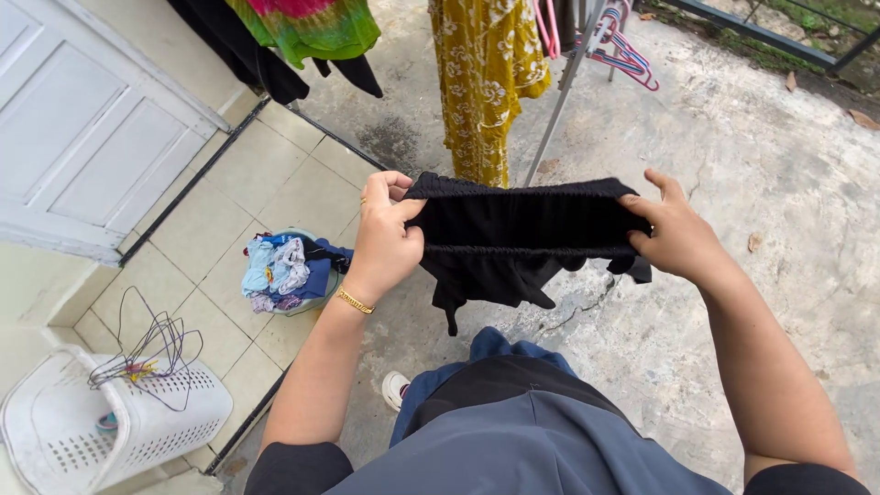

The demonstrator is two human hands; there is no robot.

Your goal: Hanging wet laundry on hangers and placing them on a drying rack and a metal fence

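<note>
While the black garment (522, 234) is stretched mid-frame | left hand (385, 240) and right hand (674, 234) fingers clamped on waistband | tension is best kept even, hem level.

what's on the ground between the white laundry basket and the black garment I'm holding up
In the head view, a bucket heaped with crumpled clothes stands on the tiles between the white basket and the black garment.

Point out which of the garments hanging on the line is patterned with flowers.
The mustard-yellow garment, hanging just above the black garment stretched between the hands. It carries pale floral print; the green-and-pink garment is blotchy, and the black one beside it is plain.
</note>
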